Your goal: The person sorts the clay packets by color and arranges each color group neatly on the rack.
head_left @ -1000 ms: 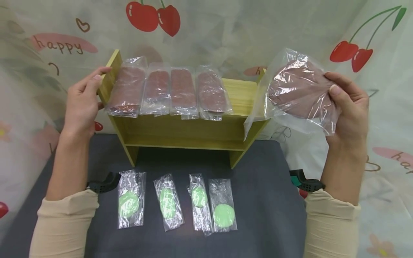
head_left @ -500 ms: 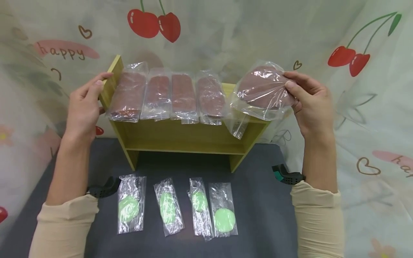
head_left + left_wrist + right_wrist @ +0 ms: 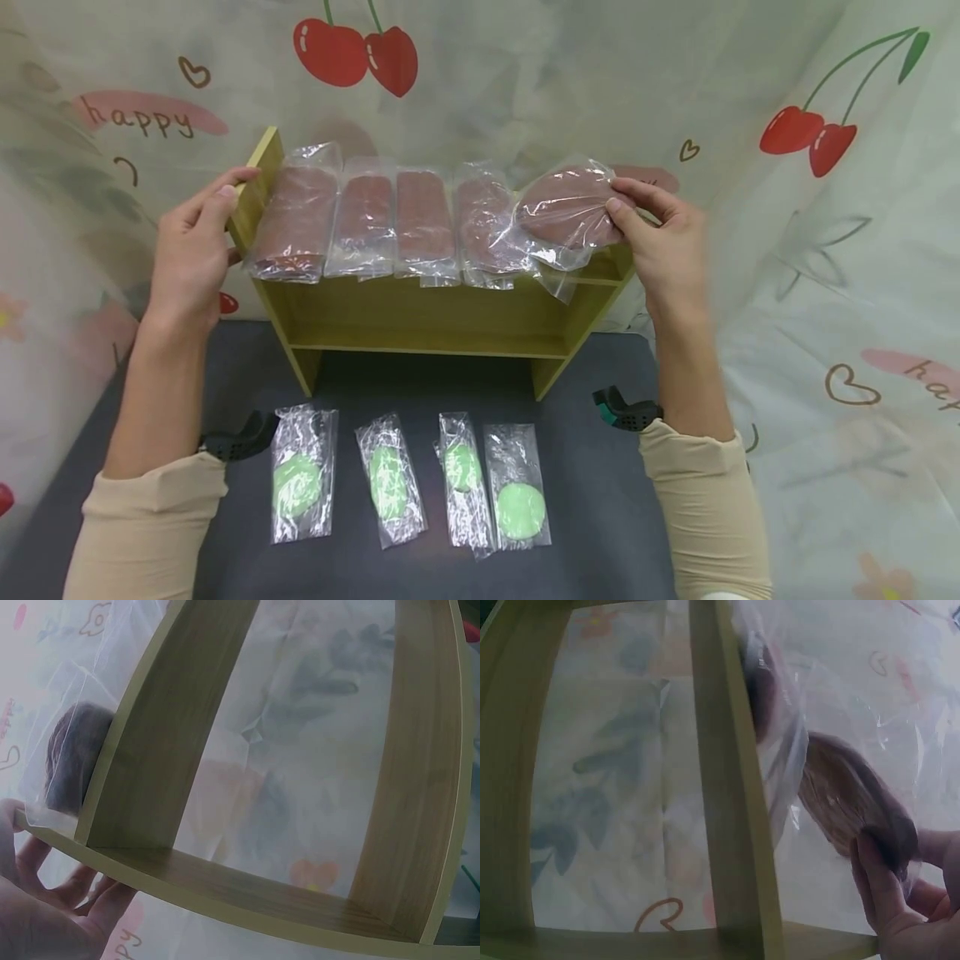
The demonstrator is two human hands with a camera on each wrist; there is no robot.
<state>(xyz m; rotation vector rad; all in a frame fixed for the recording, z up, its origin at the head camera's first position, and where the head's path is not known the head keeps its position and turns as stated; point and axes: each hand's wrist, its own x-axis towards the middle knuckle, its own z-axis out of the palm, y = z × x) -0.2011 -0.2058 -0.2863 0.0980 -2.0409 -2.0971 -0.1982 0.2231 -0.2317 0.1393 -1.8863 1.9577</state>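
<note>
1. The right hand (image 3: 660, 242) pinches a clear bag with a brown disc (image 3: 566, 217) by its right edge, thumb on top and fingers curled under it; the right wrist view shows the fingertips (image 3: 874, 877) against the brown disc (image 3: 855, 802).
2. A second ago that bag was held up in the air, well to the right of the wooden shelf (image 3: 420, 312). It now lies low over the right end of the shelf top, its left edge overlapping the nearest of the four brown bags (image 3: 390, 221) lined up there.
3. The left hand (image 3: 191, 250) has not moved: it grips the shelf's left end panel, fingers curled over the top corner, just beside the leftmost brown bag. The left wrist view shows its fingers (image 3: 90, 900) under the panel edge.
4. The shelf stands at the back of the dark bench (image 3: 600, 500), in the same place as before.
5. In front of it, four clear bags with green discs (image 3: 408, 487) lie in a row on the bench, unchanged and well apart from both hands.
</note>
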